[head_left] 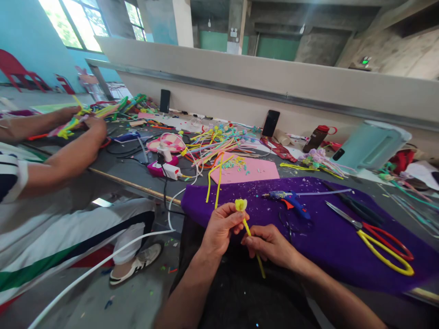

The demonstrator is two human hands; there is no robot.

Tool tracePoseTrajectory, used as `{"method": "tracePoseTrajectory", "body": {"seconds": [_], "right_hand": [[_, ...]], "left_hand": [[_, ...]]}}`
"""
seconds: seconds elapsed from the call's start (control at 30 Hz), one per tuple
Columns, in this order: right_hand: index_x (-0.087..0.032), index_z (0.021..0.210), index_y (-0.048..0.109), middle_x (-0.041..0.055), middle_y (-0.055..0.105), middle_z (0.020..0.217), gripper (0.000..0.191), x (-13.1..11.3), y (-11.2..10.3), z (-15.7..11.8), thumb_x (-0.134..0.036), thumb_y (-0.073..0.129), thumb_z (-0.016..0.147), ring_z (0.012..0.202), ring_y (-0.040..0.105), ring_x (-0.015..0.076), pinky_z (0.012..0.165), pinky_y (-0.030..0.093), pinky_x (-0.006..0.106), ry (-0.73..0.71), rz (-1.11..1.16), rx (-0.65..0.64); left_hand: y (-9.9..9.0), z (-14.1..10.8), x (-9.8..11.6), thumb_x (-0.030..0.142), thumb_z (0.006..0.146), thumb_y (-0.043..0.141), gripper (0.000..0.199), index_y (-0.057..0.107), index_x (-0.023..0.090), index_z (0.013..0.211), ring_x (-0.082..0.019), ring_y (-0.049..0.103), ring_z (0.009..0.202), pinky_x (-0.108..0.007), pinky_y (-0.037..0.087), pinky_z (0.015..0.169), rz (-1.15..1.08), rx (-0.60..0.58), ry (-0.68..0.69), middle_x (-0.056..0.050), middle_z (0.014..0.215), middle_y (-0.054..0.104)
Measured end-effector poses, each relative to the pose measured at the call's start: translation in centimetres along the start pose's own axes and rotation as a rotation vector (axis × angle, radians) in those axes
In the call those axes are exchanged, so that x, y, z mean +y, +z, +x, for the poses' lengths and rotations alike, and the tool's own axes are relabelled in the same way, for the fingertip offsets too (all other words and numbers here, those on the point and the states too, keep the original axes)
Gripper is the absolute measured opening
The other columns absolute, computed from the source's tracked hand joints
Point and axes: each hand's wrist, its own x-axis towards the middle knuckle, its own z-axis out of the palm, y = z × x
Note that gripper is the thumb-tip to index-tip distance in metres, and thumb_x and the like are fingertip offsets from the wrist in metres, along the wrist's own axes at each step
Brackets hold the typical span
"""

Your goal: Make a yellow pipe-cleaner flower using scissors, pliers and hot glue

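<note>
My left hand [221,228] pinches a yellow pipe-cleaner flower [241,205] just below its pale, cupped head. Lower down, the fingers of my right hand [269,244] are closed on the same flower's yellow stem, whose free end sticks out beneath them. Both hands are over my dark lap at the edge of a purple cloth [240,237]. Beyond them on the cloth lie a blue glue gun [291,203] with a clear glue stick in it and scissors [373,237] with red and yellow handles. Two loose yellow pipe cleaners [220,180] hang over the cloth's left edge.
A pink foam sheet [255,171] holds small clippings. Behind it spreads a heap of coloured pipe cleaners [219,141]. A purple-and-white power strip [164,169] trails cables. At left, a co-worker's hands [92,125] hold pipe cleaners. A teal box [372,146] and brown bottle [317,138] stand at right.
</note>
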Motion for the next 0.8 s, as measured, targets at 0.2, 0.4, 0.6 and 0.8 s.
{"method": "tracePoseTrajectory", "body": {"seconds": [0.2,0.4,0.6,0.8], "right_hand": [[-0.014,0.076,0.061,-0.0041,0.05,0.056,0.028,0.4,0.3,-0.2,-0.039,0.051,0.084,0.043,0.043,0.0054,0.041,0.032,0.016,0.024,-0.013,-0.007],[-0.018,0.094,0.062,-0.0011,0.061,0.07,0.02,0.2,-1.7,-2.3,-0.031,0.051,0.084,0.05,0.053,0.0077,0.046,0.041,0.017,0.037,-0.214,-0.002],[-0.018,0.091,0.063,0.0029,0.063,0.079,0.019,-0.2,-10.9,-3.8,-0.026,0.046,0.087,0.067,0.058,0.0134,0.065,0.046,0.025,-0.108,-0.7,0.471],[-0.017,0.113,0.058,0.0105,0.057,0.116,0.033,3.8,-18.5,-1.4,-0.015,0.049,0.081,0.109,0.051,0.0222,0.092,0.039,0.036,-0.094,-1.131,0.323]], "left_hand": [[0.0,0.0,0.3,0.024,0.06,0.073,0.018,0.061,0.012,0.066,-0.004,0.044,0.04,-0.016,0.029,0.037,0.012,0.022,0.006,-0.001,0.06,0.061],[-0.7,0.0,0.6,0.024,0.061,0.071,0.015,0.062,0.013,0.066,-0.003,0.045,0.041,-0.013,0.03,0.037,-0.011,0.062,0.01,0.0,0.06,0.061],[-1.0,1.5,-0.3,0.024,0.06,0.073,0.018,0.061,0.012,0.066,-0.002,0.044,0.041,-0.012,0.03,0.036,-0.031,0.069,-0.035,0.001,0.06,0.059],[-0.3,2.4,-0.7,0.022,0.063,0.072,0.015,0.061,0.011,0.066,-0.002,0.046,0.043,-0.013,0.034,0.038,0.018,0.036,-0.043,0.0,0.062,0.06]]}}
